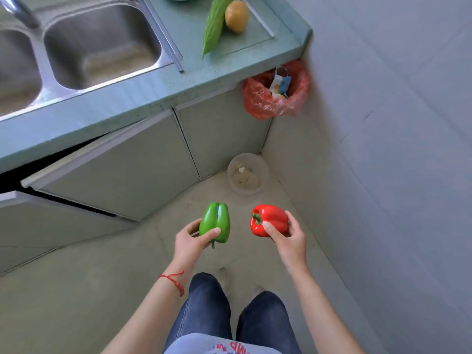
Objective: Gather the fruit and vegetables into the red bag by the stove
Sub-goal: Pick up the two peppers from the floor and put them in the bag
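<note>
My left hand (pixel 190 241) grips a green bell pepper (pixel 215 222), stem pointing down, low above the floor. My right hand (pixel 288 237) holds a red bell pepper (pixel 269 221) beside it, stem to the left. A red plastic bag (pixel 258 98) hangs open under the counter's right corner, with some scraps of packaging inside. On the counter (pixel 153 93) above the bag lie a long green gourd (pixel 215 25) and a yellow round fruit (pixel 237 16), touching each other.
A steel double sink (pixel 102 42) takes up the counter's left. A cabinet door (pixel 115 172) below stands ajar. A clear plastic bowl (pixel 247 174) sits on the floor in the corner. A tiled wall (pixel 383 123) closes off the right side.
</note>
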The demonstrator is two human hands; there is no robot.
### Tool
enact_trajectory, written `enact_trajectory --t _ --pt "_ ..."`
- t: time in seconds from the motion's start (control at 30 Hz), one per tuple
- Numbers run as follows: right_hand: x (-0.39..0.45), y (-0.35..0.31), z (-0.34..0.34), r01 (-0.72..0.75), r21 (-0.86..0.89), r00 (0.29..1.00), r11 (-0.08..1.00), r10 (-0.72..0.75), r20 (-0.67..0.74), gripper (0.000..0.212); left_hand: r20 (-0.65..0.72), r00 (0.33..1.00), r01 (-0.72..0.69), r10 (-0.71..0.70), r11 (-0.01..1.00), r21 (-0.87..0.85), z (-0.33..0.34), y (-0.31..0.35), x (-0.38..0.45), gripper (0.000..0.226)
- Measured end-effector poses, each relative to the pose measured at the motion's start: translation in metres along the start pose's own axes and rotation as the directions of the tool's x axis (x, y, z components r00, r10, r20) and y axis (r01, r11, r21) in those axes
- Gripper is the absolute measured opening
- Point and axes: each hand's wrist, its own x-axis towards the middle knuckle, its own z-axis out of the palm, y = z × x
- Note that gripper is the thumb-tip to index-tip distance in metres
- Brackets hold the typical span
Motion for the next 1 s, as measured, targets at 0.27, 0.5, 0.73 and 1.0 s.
enact_trajectory --t 0.27,0.5,0.73,1.0 --pt "-0.008 -0.054 0.045 0.128 -0.064 0.988 0.990 -0.121 0.101 0.074 -0.090 0.994 -0.073 0.060 0.987 -0.141 -0.041 0.039 -0.007 0.048" --pt "0.001 -0.094 0.085 0.236 -0.111 0.943 0.965 -0.200 0.267 0.070 -0.237 0.966 -0.165 0.100 0.948 -0.273 -0.070 0.069 -0.011 0.041" --pt "0.024 -0.127 0.128 0.325 -0.179 0.851 0.929 -0.204 0.484 0.074 -0.450 0.891 -0.251 0.062 0.893 -0.373 -0.085 0.075 -0.018 0.043" --pt "0.028 -0.147 0.175 0.494 -0.271 0.628 0.826 -0.124 0.768 0.076 -0.687 0.720 -0.400 -0.098 0.750 -0.527 -0.080 0.056 -0.049 0.042"
